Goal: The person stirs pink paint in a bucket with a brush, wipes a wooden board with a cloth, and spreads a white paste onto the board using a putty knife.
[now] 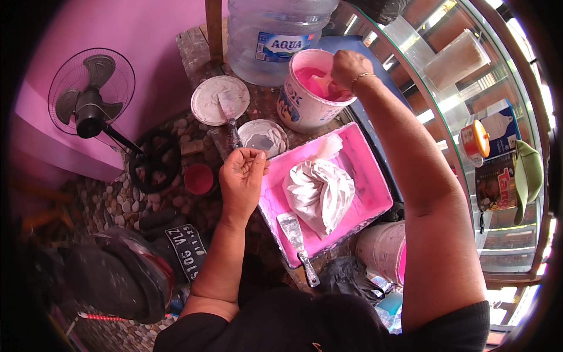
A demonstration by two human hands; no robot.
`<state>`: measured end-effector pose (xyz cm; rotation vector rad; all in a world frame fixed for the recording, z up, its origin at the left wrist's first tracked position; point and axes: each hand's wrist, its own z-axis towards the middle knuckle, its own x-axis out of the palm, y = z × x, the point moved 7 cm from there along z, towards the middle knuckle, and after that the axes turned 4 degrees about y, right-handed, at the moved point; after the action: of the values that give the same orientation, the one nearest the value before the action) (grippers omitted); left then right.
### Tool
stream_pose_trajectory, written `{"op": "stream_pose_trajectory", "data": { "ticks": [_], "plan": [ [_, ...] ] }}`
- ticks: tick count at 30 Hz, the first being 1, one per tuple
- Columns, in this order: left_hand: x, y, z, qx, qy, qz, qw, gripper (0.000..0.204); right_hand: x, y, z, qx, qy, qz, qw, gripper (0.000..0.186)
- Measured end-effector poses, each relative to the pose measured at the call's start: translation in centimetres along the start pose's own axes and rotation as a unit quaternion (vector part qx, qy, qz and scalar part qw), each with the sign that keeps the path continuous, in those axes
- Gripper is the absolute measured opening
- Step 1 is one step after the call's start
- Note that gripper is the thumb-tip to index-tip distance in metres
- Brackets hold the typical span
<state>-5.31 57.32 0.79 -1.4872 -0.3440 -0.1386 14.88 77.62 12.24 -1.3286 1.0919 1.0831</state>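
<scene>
My right hand [347,69] is closed above a white bucket [305,111] of pink paint [306,78]; a pale object shows below it, too hidden to name. My left hand [245,176] has curled fingers beside the handle end of a scraper [226,105], which lies across a white lid [205,97]; what it holds, if anything, I cannot make out. A second, round lid [270,132] is nearby. Below the bucket, a pink-coated tray [369,176] holds a crumpled white bag [319,193] and another scraper [291,232].
A large water jug [275,23] stands behind the bucket. A fan [91,94] and a motorbike seat [111,276] are at left, a red pot [199,179] on pebbled floor. A glass case [446,100] lines the right; another bucket [375,252] and black bag [346,281] sit below the tray.
</scene>
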Motion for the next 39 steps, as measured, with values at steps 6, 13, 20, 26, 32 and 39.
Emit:
{"op": "stream_pose_trajectory", "data": {
  "ticks": [6, 13, 20, 26, 32, 39],
  "plan": [
    [1.0, -0.4, 0.5, 0.008, 0.02, 0.005, 1.0, 0.011, 2.9, -0.8, 1.0, -0.038, 0.062, 0.088, 0.993, 0.025],
    [0.5, -0.1, 0.9, -0.008, 0.034, 0.019, 0.999, 0.011, 0.3, -1.3, -0.2, 0.004, 0.009, -0.01, 1.0, 0.024],
    [1.7, 0.9, 0.1, -0.025, 0.068, 0.03, 0.997, 0.011, 4.5, -0.5, 1.3, -0.019, 0.146, 0.093, 0.985, 0.035],
    [1.2, 1.2, 0.4, -0.028, 0.063, 0.018, 0.997, 0.011, 5.4, 0.5, 2.3, -0.142, 0.057, 0.073, 0.986, 0.033],
    [0.7, 1.5, 0.6, -0.037, 0.05, 0.011, 0.998, 0.011, 3.5, 2.1, 2.8, -0.142, 0.156, 0.117, 0.971, 0.03],
    [0.6, 1.4, 1.2, -0.031, 0.055, 0.018, 0.998, 0.01, 6.3, 3.8, 2.5, -0.135, 0.145, 0.015, 0.98, 0.029]
  ]
}}
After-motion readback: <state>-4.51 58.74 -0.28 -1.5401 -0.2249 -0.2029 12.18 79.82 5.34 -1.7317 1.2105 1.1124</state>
